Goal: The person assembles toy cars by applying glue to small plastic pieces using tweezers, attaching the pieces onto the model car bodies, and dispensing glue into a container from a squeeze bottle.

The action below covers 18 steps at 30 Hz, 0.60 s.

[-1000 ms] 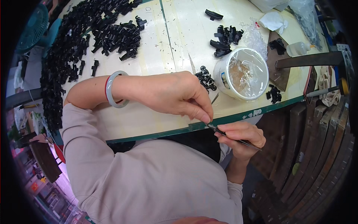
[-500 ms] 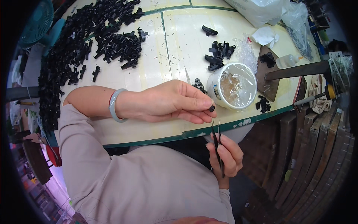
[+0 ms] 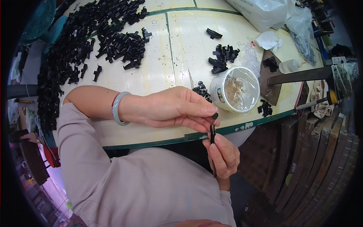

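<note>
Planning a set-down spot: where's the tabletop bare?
Widest: cream tabletop, lightly specked, between big heap of black plastic parts and small black plastic cluster. Also the strip between left forearm and green table edge. Crowded: left side, under the heap, and beside the white plastic tub.

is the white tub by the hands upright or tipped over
Upright: the white tub stands on the table, its round rim facing up.

Hands (image 3: 177,109) (image 3: 224,156), two — tweezers (image 3: 212,134), one — tub (image 3: 218,84), one

The tub (image 3: 218,84) is white. Left of it, the heaped parts (image 3: 123,49) are black, the bangle (image 3: 115,111) pale grey; on its near side, the tweezers (image 3: 212,134) are black.
</note>
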Each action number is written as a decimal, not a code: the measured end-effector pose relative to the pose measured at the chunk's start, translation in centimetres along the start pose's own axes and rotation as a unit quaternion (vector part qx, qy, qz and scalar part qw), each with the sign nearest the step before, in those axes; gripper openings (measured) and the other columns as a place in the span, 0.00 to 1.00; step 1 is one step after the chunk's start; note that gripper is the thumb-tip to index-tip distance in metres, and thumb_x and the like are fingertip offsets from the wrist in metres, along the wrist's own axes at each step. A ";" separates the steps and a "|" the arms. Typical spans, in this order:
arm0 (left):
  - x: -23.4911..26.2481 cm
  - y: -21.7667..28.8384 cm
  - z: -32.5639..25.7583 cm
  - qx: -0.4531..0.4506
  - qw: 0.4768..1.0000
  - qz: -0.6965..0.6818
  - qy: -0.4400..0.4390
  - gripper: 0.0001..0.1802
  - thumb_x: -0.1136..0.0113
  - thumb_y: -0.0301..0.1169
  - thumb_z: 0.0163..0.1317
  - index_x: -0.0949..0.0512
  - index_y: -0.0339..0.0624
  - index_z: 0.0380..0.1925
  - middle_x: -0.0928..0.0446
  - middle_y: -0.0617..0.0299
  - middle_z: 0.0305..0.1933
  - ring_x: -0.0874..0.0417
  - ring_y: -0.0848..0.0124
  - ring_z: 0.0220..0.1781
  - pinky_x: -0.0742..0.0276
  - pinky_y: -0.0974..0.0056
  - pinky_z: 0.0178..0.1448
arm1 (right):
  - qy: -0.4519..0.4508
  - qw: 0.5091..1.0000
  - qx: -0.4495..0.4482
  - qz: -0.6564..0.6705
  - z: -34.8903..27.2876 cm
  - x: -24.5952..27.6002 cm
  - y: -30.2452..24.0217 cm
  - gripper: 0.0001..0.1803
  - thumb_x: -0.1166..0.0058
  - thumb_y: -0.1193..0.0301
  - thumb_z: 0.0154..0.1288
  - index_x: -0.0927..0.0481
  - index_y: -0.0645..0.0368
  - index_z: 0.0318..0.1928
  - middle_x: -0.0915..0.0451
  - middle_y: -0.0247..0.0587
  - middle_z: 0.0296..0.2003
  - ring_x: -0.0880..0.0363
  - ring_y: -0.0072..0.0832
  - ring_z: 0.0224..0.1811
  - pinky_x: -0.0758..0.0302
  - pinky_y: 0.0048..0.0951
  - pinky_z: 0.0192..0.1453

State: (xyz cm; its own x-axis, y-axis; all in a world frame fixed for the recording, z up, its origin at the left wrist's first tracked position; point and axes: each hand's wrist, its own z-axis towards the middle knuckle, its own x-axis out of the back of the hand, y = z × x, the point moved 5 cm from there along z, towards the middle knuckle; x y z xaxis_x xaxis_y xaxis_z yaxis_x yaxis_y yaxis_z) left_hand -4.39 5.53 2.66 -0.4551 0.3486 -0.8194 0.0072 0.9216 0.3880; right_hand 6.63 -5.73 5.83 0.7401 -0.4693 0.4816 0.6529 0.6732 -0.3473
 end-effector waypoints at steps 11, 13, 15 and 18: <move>0.1 -0.3 0.2 0.025 1.000 0.002 0.002 0.14 0.49 0.32 0.65 0.25 0.32 0.43 0.21 0.55 0.43 0.19 0.73 0.42 0.21 0.72 0.48 | -0.003 1.000 -0.008 0.002 0.2 0.8 0.4 0.18 0.34 0.83 0.42 0.24 0.67 0.38 0.23 0.48 0.40 0.19 0.38 0.36 0.17 0.30 0.35; -0.4 0.3 0.0 0.004 0.998 0.055 0.026 0.14 0.50 0.32 0.65 0.25 0.33 0.44 0.21 0.55 0.43 0.19 0.73 0.40 0.21 0.72 0.46 | -0.009 0.999 -0.039 -0.010 0.8 2.1 0.8 0.19 0.33 0.83 0.41 0.23 0.64 0.38 0.22 0.46 0.39 0.18 0.34 0.34 0.19 0.27 0.33; -0.6 1.7 -0.4 -0.062 0.981 0.176 0.059 0.14 0.44 0.31 0.62 0.25 0.34 0.44 0.22 0.57 0.42 0.20 0.75 0.38 0.23 0.73 0.39 | 0.008 0.996 -0.025 -0.089 1.8 3.1 1.9 0.19 0.32 0.81 0.41 0.23 0.62 0.38 0.20 0.45 0.37 0.20 0.29 0.29 0.25 0.22 0.26; -1.2 4.6 -1.4 -0.286 0.847 0.433 0.116 0.22 0.35 0.31 0.54 0.28 0.36 0.48 0.24 0.60 0.45 0.23 0.76 0.42 0.27 0.74 0.41 | -0.018 0.990 0.002 -0.139 2.9 3.7 4.2 0.20 0.32 0.80 0.41 0.22 0.62 0.39 0.20 0.45 0.37 0.22 0.26 0.25 0.29 0.20 0.24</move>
State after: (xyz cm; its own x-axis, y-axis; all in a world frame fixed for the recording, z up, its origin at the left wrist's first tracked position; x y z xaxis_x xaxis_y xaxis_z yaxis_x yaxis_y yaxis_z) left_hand -5.04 9.10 5.95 -0.6633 0.7470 -0.0439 0.0260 0.0816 0.9963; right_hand 11.60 -2.98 8.50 0.5253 -0.6170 0.5860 0.8300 0.5232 -0.1931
